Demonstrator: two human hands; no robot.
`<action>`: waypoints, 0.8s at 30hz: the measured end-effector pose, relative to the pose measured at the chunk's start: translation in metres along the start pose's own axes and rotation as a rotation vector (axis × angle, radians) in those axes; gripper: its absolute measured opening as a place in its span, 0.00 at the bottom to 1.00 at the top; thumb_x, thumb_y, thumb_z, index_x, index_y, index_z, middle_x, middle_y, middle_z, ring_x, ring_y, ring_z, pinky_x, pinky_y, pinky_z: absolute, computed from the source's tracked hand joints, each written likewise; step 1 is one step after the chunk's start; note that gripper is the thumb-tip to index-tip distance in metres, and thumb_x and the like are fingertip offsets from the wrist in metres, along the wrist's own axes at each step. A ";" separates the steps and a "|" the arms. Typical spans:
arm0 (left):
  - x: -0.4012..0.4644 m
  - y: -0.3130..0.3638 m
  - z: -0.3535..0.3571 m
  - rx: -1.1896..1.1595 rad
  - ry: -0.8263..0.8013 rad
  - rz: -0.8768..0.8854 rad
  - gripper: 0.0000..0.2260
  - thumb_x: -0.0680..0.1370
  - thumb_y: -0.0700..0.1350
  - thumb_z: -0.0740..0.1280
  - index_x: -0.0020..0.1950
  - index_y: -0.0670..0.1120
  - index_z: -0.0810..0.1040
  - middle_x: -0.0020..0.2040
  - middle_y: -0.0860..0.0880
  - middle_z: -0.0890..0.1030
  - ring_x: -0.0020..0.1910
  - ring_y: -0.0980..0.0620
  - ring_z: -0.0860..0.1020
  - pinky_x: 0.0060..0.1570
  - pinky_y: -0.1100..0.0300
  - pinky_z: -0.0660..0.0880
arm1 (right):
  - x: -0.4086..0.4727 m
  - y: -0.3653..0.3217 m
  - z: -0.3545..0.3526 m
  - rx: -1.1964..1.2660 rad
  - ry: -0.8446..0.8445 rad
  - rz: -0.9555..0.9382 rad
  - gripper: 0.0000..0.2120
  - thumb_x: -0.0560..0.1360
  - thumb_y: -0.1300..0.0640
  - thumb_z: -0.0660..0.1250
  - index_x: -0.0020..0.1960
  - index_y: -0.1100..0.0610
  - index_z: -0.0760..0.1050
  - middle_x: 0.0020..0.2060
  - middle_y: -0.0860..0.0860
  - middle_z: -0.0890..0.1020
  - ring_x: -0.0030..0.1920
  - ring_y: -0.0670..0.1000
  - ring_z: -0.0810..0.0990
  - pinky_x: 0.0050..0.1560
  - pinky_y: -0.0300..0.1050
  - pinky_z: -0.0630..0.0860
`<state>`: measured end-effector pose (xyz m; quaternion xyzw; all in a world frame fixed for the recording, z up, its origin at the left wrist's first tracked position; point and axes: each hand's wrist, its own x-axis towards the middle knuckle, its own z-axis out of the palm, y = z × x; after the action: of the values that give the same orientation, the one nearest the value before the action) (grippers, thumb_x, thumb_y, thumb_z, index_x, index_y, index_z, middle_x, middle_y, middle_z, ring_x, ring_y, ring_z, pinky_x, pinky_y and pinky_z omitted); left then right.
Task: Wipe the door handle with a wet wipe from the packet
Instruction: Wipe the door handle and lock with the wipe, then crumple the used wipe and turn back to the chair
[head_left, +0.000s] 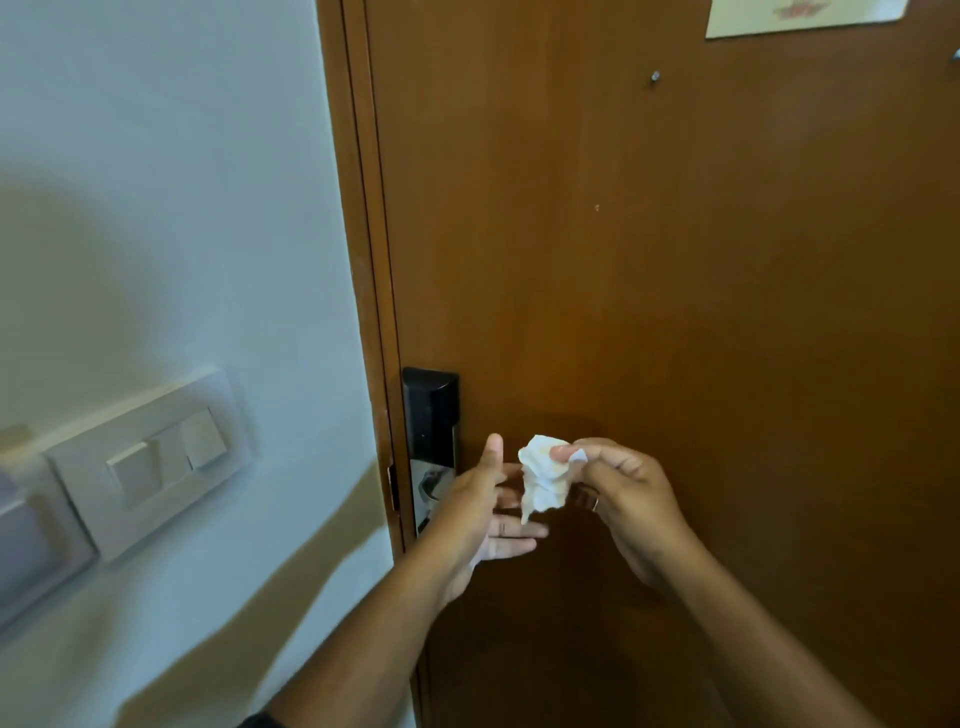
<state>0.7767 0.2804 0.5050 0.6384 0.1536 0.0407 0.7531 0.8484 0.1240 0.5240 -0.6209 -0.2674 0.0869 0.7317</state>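
Right hand (631, 499) pinches crumpled wipe (543, 480); left hand (480, 512) fingers apart, empty. I'd spread wipe flat, then wrap handle (431, 486) at 9 o'clock.

my left hand (480, 512): palm open, fingers spread, thumb up | my right hand (621, 496): fingertips pinched shut on the wipe (541, 480) | forearms both extended forward

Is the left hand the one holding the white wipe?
No, the crumpled wipe is pinched between the fingertips of the right hand, while the left hand is open beside it with nothing in it.
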 end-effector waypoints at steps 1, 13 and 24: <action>-0.005 -0.003 0.005 -0.022 -0.010 0.002 0.24 0.73 0.70 0.61 0.58 0.54 0.78 0.54 0.45 0.85 0.49 0.43 0.86 0.43 0.53 0.83 | -0.007 -0.001 -0.008 -0.018 -0.033 -0.006 0.14 0.78 0.67 0.62 0.43 0.59 0.85 0.50 0.54 0.82 0.51 0.57 0.80 0.46 0.52 0.76; -0.079 -0.098 0.103 -0.085 0.426 0.008 0.08 0.76 0.38 0.72 0.55 0.42 0.80 0.52 0.41 0.85 0.50 0.42 0.85 0.47 0.48 0.83 | -0.092 0.049 -0.092 0.083 -0.204 0.243 0.17 0.76 0.72 0.65 0.54 0.51 0.80 0.44 0.50 0.85 0.40 0.46 0.85 0.35 0.38 0.81; -0.227 -0.202 0.120 -0.029 0.863 -0.251 0.09 0.73 0.38 0.75 0.52 0.43 0.81 0.46 0.42 0.86 0.45 0.44 0.85 0.44 0.51 0.85 | -0.237 0.112 -0.063 -0.031 -0.473 0.559 0.04 0.73 0.64 0.73 0.45 0.56 0.83 0.37 0.50 0.87 0.38 0.50 0.87 0.36 0.38 0.81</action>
<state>0.5680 0.0717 0.3650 0.5286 0.5296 0.2137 0.6280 0.7031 -0.0158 0.3443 -0.6438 -0.2505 0.4206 0.5881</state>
